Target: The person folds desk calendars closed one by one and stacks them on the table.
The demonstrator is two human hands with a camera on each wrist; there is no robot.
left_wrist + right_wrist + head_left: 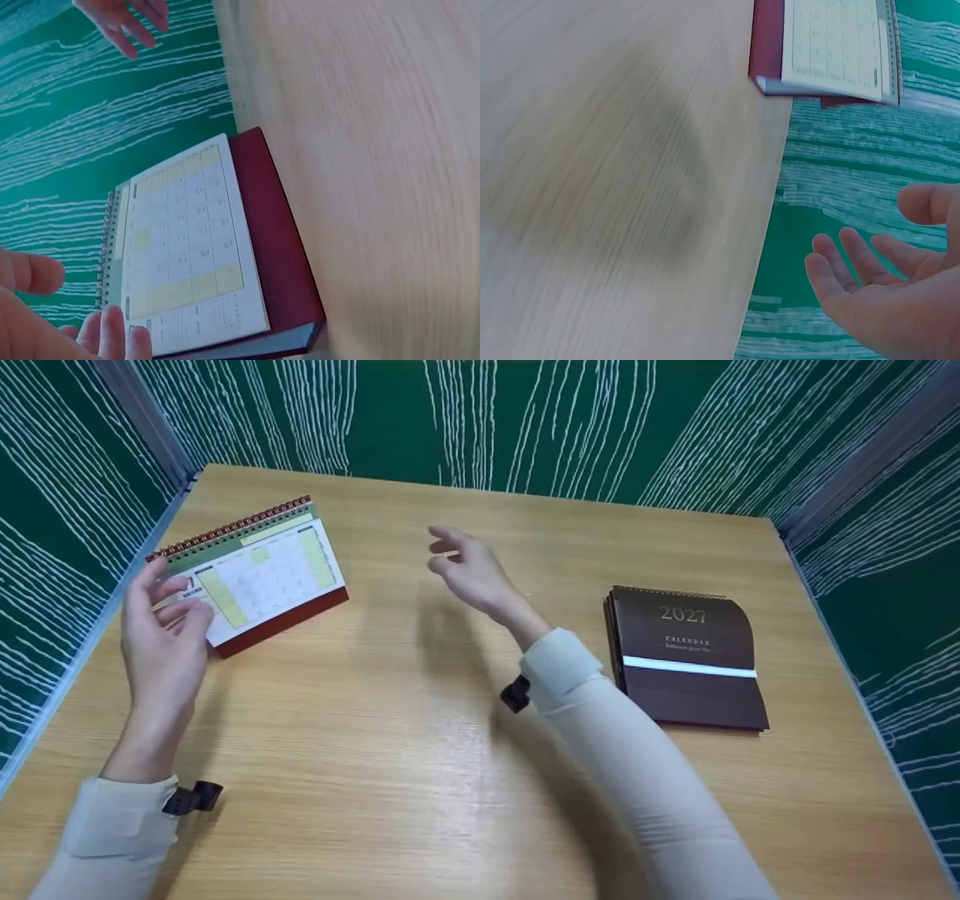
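Note:
A spiral-bound desk calendar (274, 574) with a dark red base stands at the table's far left, its month page facing up toward me. My left hand (165, 630) is at its left end, fingers loosely bent; whether it touches the calendar cannot be made out. In the left wrist view the fingers (112, 330) overlap the calendar's near corner (187, 240), with a gap between thumb and fingers. My right hand (472, 570) hovers over the middle of the table, holding nothing. The right wrist view shows its fingers (862, 259) relaxed and apart from the calendar (832, 45).
A dark brown 2027 calendar (690, 697) with a pale band round it lies on the right of the wooden table (420, 780), beside my right forearm. Green walls (390, 420) with white streaks enclose the table at the back and sides.

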